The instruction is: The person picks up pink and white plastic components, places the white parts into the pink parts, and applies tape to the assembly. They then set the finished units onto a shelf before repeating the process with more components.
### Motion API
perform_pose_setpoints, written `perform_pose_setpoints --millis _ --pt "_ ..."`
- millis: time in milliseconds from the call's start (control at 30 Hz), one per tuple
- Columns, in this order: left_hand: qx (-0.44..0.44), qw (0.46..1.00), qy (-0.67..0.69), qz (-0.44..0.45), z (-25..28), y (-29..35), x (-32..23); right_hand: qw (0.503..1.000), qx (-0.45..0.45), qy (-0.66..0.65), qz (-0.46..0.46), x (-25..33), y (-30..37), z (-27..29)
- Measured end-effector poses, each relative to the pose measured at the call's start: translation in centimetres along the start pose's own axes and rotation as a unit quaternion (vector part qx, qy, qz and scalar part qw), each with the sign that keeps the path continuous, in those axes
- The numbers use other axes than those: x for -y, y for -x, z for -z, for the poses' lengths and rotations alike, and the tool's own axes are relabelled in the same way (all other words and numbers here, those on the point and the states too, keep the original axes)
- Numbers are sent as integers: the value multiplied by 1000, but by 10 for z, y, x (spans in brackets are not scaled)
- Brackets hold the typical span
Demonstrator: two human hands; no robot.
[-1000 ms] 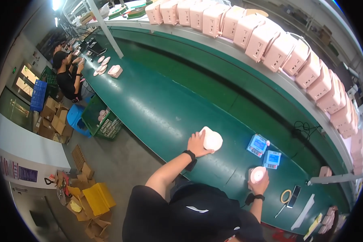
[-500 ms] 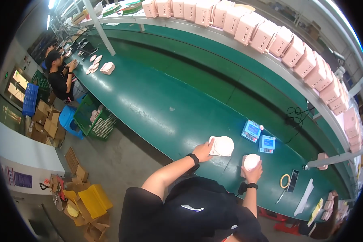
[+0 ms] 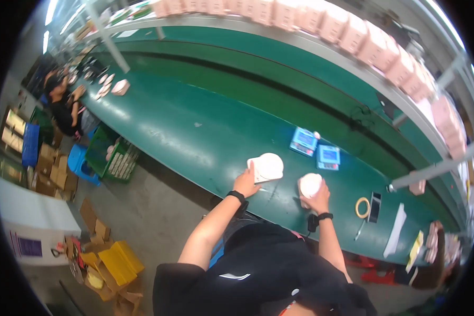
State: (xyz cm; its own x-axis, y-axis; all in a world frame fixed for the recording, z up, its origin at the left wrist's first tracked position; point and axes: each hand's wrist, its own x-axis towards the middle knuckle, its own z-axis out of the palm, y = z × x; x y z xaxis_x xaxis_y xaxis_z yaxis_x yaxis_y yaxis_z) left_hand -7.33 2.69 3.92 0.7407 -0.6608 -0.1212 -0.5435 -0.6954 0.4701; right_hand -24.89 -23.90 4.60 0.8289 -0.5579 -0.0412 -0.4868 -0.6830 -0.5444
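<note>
On the green workbench, my left hand (image 3: 245,183) grips the near left edge of a pale pink housing (image 3: 253,164) with a large round white disc (image 3: 270,167) on its right side. My right hand (image 3: 318,199) is closed round the right side of a second pale pink housing (image 3: 303,197), topped by a round white part (image 3: 311,184). The two pieces are a short way apart. My fingers hide part of each one, and what kind of device they are I cannot make out.
Two blue boxes with screens (image 3: 304,141) (image 3: 328,157) stand beyond my hands. To the right lie a tape roll (image 3: 362,207) and a dark flat phone-like object (image 3: 374,207). A shelf holds several pink housings (image 3: 334,26). A person (image 3: 63,102) works at far left, near a green crate (image 3: 103,158).
The view has shifted, so the whole bench appears higher and further left. Both hands keep hold of their pink housings, with little visible movement relative to the bench.
</note>
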Motion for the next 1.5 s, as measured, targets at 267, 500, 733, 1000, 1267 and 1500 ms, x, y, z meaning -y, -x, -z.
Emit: perform_pose_setpoints --millis 267,500,733,1000,1267,1500 --pt "50 998 -36 -12 -14 18 -40 853 75 -507 -97 -81 18 -12" --pt "85 976 -193 -50 -19 11 -38 825 -23 -547 -141 -69 39 -30" --pt "67 963 -250 -80 -20 0 -39 815 -68 -561 -129 -68 40 -36" --pt "58 976 -202 -56 -6 8 -45 821 -57 -554 -121 -68 35 -37" --pt "-70 995 64 39 -5 17 26 845 -32 -519 -124 -66 40 -32" --pt "-236 966 -49 -98 -41 19 50 851 -59 -507 -123 -77 33 -33"
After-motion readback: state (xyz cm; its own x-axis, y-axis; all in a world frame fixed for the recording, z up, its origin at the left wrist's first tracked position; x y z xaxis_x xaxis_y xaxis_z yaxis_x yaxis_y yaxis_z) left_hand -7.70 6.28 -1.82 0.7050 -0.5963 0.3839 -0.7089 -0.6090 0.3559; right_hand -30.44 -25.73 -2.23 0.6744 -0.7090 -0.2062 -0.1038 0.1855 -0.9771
